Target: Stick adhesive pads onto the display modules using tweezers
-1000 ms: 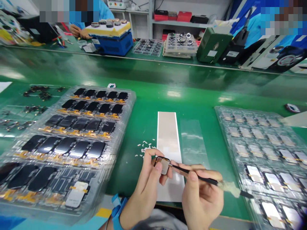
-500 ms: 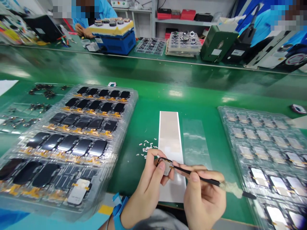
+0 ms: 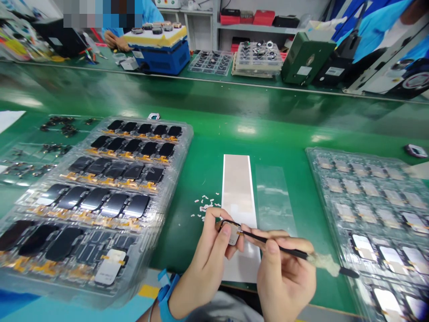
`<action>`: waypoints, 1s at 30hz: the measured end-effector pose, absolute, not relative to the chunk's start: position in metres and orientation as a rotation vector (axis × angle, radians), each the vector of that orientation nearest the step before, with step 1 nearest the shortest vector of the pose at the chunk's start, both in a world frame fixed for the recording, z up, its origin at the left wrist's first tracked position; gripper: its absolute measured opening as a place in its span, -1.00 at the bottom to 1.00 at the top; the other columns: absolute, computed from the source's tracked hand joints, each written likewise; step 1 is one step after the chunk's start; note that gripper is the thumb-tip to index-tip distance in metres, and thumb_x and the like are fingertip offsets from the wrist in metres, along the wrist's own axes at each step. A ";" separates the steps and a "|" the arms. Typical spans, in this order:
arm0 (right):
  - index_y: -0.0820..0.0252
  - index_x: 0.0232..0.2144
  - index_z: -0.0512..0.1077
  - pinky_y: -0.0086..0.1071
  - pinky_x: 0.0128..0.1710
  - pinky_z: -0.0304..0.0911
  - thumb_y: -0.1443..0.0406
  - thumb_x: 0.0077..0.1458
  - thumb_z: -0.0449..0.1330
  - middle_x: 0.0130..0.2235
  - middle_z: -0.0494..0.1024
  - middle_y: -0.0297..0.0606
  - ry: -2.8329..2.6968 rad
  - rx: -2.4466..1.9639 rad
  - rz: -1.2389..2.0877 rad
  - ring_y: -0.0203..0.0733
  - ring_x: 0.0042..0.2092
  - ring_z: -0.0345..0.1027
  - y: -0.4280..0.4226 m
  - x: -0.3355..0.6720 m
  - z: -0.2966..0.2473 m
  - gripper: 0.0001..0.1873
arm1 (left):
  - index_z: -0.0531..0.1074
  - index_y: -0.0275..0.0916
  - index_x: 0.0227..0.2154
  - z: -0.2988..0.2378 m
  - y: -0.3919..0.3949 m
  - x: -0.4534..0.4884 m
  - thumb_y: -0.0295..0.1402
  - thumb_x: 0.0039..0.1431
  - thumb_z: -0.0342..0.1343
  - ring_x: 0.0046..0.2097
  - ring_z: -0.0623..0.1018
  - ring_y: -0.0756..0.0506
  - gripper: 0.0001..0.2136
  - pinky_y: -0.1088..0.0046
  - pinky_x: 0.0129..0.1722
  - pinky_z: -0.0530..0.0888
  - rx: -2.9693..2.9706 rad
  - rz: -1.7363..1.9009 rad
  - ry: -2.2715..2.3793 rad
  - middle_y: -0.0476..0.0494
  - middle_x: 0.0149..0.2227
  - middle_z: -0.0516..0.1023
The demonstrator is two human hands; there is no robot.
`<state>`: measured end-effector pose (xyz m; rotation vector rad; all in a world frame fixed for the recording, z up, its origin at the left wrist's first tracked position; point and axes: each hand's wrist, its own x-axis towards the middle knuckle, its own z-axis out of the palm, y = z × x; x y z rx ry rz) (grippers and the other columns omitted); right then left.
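My left hand [image 3: 208,259] pinches a small square screen part [image 3: 233,232] between thumb and fingers, low in the middle of the view. My right hand [image 3: 284,277] grips black tweezers [image 3: 284,249] like a pen, with their tips touching the part's right edge. A pale wad of tape [image 3: 323,264] is wrapped round the tweezers' rear end. Both hands hover over the near end of a long white strip [image 3: 237,188] lying on the green bench. A blue wrist strap [image 3: 165,293] circles my left wrist.
A clear tray of black screens [image 3: 100,197] lies at the left, and a clear tray of pale-backed parts [image 3: 375,210] at the right. Tiny white scraps [image 3: 204,206] and a clear film strip [image 3: 273,197] flank the white strip. Across the bench, another person's hands [image 3: 114,42] and a blue fixture [image 3: 161,49].
The hands, part and tweezers keep nearly the same pose. Only the camera view has drifted slightly.
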<state>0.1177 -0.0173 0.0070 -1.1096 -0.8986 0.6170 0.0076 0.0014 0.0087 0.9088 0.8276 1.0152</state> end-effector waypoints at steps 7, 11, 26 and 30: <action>0.08 -0.24 0.27 -0.34 -0.35 0.56 0.46 0.27 0.10 -0.30 0.58 -0.29 -0.900 -1.079 0.650 -0.17 -0.22 0.58 -0.018 0.119 0.006 -0.84 | 0.20 -0.13 -0.18 0.007 0.001 0.008 -0.15 0.48 -0.13 -0.39 0.34 0.03 -0.82 0.57 -0.41 0.30 0.897 1.023 0.859 0.03 -0.40 0.41; 0.07 -0.25 0.27 -0.39 -0.44 0.53 0.44 0.28 0.10 -0.31 0.57 -0.29 -0.885 -1.092 0.672 -0.17 -0.26 0.59 -0.017 0.117 0.007 -0.85 | 0.20 -0.12 -0.17 0.007 0.000 0.008 -0.18 0.49 -0.13 -0.31 0.42 0.02 -0.85 0.59 -0.38 0.32 0.891 1.037 0.832 0.02 -0.37 0.41; 0.20 -0.27 0.35 -0.22 -0.44 0.58 0.47 0.15 0.24 -0.34 0.56 -0.26 -0.755 -0.989 0.453 -0.13 -0.33 0.53 -0.011 0.115 0.006 -0.85 | 0.17 -0.13 -0.20 0.004 -0.012 0.002 -0.19 0.40 0.06 -0.47 0.30 0.06 -0.81 0.60 -0.47 0.28 1.160 1.137 1.009 0.11 -0.46 0.28; 0.14 -0.31 0.36 -0.16 -0.43 0.50 0.28 0.07 0.35 -0.34 0.54 -0.23 -0.758 -1.206 0.362 -0.09 -0.35 0.49 -0.022 0.122 -0.005 -0.79 | 0.19 -0.07 -0.09 0.019 -0.036 -0.033 -0.27 0.48 -0.12 -0.44 0.40 0.02 -0.94 0.55 -0.43 0.35 1.388 1.240 1.004 0.01 -0.39 0.42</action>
